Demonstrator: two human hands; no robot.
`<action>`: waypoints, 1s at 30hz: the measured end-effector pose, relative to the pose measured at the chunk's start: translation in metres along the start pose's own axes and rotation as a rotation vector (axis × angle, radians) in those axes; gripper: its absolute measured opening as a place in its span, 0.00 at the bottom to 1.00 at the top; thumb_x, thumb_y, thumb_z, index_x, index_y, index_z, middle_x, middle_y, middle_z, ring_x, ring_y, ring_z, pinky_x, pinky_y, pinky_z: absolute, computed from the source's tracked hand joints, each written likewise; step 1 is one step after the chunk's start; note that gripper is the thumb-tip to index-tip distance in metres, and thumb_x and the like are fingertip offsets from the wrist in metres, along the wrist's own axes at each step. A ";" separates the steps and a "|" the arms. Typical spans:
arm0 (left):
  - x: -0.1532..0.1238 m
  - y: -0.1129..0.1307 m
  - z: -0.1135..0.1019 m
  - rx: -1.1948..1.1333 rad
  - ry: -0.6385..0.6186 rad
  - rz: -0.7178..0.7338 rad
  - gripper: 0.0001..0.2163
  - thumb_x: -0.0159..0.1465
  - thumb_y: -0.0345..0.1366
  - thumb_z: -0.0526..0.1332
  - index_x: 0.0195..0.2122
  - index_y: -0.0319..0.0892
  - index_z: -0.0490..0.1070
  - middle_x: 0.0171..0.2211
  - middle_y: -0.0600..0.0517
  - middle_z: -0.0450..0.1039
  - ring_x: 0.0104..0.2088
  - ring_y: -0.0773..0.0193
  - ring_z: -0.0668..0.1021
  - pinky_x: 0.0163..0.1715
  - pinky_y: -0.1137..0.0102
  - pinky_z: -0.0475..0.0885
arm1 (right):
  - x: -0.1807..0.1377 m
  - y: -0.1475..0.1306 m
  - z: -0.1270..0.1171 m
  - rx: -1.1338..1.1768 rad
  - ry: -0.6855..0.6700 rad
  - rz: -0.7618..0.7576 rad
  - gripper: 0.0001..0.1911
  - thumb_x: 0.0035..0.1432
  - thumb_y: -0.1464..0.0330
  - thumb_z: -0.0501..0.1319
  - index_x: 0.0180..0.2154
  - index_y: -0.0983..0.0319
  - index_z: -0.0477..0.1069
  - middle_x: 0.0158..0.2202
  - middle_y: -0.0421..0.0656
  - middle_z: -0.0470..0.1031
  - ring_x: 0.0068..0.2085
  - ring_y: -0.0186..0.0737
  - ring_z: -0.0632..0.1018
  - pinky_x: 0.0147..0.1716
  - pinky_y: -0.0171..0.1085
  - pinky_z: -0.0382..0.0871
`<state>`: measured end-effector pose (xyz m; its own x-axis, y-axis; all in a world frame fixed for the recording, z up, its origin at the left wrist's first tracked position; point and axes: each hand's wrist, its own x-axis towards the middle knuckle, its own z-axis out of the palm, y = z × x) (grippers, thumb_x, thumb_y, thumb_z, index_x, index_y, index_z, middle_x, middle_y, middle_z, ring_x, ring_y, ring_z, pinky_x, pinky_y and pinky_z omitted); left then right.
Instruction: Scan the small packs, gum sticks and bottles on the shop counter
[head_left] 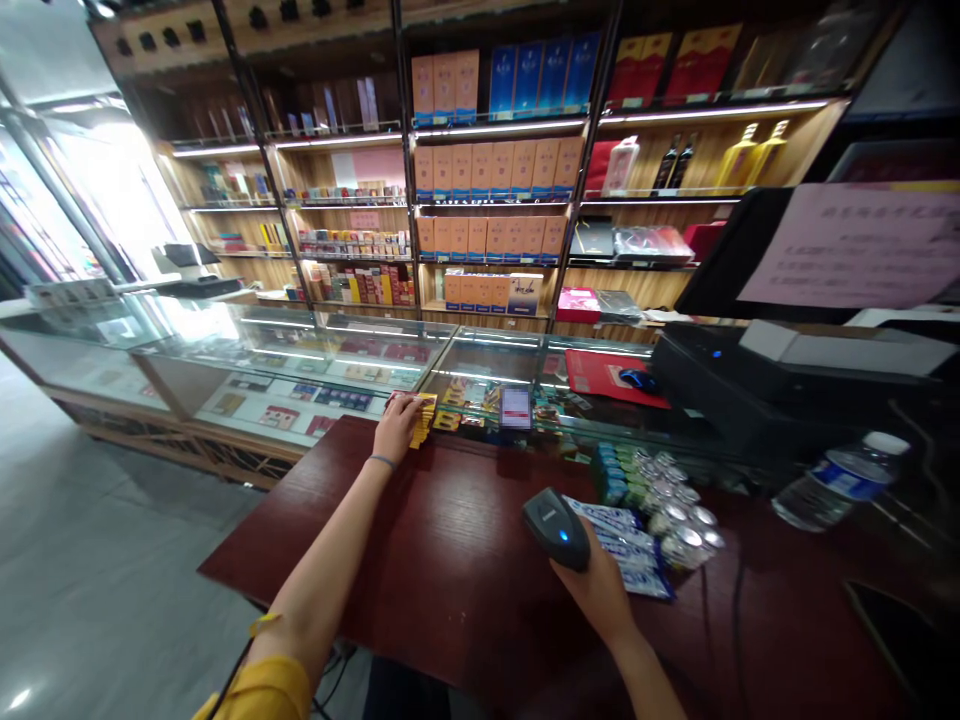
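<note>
My left hand (397, 428) reaches to the far left part of the brown table, its fingers bent over a row of yellow packets (424, 420) whose kind I cannot make out. A black barcode scanner (556, 527) with a lit blue light is gripped in my right hand (596, 590), held above the table and pointing left and away. Just beyond and right of that hand lie several blue and white long packets (626, 550). Behind them stand shrink-wrapped cans (679, 510) and small green and blue cartons (611, 475).
Glass display counters (337, 345) run along the table's far side, with a small screen (516, 408) showing there. A red mat (611, 378) carries a black mouse (637, 379). On the right are a water bottle (840, 485) and black equipment (720, 400). Stocked shelves (495, 210) line the wall.
</note>
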<state>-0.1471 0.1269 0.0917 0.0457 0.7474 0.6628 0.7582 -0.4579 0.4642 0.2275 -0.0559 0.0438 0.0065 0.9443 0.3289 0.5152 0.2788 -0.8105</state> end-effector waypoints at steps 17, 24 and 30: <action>-0.112 0.196 0.121 -0.618 -0.257 -0.001 0.16 0.64 0.35 0.63 0.53 0.49 0.74 0.55 0.44 0.70 0.58 0.52 0.71 0.63 0.52 0.63 | -0.053 0.030 -0.083 -0.177 0.185 0.150 0.25 0.49 0.64 0.63 0.51 0.58 0.68 0.35 0.43 0.83 0.38 0.48 0.83 0.36 0.38 0.76; -0.135 0.234 0.171 -0.238 -0.402 0.274 0.18 0.68 0.34 0.55 0.59 0.44 0.67 0.61 0.40 0.64 0.63 0.50 0.66 0.62 0.51 0.65 | -0.084 0.048 -0.135 -0.216 0.244 0.150 0.20 0.50 0.65 0.63 0.47 0.59 0.70 0.35 0.45 0.83 0.39 0.49 0.83 0.40 0.41 0.76; -0.120 0.255 0.190 -0.058 -0.528 0.378 0.21 0.66 0.24 0.52 0.60 0.42 0.67 0.62 0.40 0.65 0.64 0.52 0.64 0.64 0.52 0.60 | -0.091 0.053 -0.145 -0.246 0.281 0.144 0.18 0.49 0.65 0.63 0.45 0.59 0.71 0.35 0.45 0.82 0.37 0.47 0.83 0.38 0.40 0.76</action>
<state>0.1640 0.0113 0.0189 0.6272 0.6591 0.4151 0.5916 -0.7497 0.2965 0.3786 -0.1520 0.0409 0.3104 0.8764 0.3682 0.6813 0.0650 -0.7291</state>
